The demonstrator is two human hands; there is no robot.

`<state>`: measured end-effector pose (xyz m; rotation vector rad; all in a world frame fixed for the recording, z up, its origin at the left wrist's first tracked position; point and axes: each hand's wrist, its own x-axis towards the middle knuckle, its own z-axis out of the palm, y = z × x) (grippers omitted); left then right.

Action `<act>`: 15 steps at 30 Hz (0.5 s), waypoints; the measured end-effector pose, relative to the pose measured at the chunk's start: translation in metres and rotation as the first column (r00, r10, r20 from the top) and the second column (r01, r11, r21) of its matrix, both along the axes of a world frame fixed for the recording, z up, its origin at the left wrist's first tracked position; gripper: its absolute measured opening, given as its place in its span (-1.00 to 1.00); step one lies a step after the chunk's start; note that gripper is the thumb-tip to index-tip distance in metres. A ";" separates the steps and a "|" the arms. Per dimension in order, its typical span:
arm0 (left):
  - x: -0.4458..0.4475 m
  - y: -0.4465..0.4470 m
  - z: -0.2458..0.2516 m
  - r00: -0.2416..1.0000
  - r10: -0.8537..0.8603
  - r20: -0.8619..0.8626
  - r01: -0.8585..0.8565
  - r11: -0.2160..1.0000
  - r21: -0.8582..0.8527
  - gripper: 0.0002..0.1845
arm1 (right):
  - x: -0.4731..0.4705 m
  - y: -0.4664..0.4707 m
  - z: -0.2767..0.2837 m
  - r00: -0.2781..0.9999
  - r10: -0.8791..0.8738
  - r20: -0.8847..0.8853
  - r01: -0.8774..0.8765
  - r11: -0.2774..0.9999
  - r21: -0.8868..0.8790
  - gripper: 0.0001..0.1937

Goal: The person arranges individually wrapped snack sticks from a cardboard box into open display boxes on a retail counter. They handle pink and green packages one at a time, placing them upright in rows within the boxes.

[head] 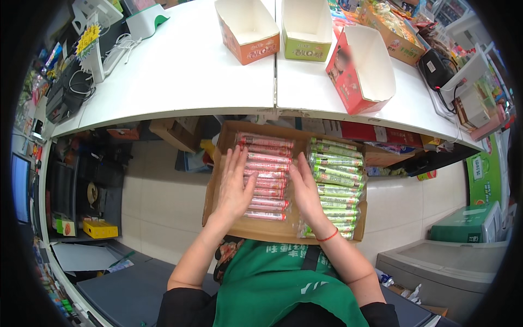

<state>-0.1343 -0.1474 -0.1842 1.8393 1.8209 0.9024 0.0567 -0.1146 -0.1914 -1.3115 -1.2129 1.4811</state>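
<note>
A shallow cardboard tray [263, 229] lies in front of my body, below the counter edge. On its left side is a row of pink wrapped candy sticks [267, 166]; green wrapped candy sticks [339, 190] fill the right side, in clear packaging. My left hand [236, 186] rests flat over the left ends of the pink row, thumb apart from the fingers. At the right ends of that row stands my right hand [305, 190], thumb side toward the pink sticks, between the two rows. Neither hand is closed around a stick.
On the white counter [179, 77] stand an orange carton [257, 51], a green carton [307, 48] and a red carton [355, 88], all open-topped. Cables [122, 45] lie at the left. A grey cabinet [433, 261] and a green bin [461, 225] stand to the right.
</note>
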 end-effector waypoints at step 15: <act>0.053 0.037 0.115 0.904 -0.427 0.019 0.376 0.817 0.437 -0.46 | 0.042 0.017 0.129 0.834 -0.412 0.367 -0.173 0.437 0.883 -0.59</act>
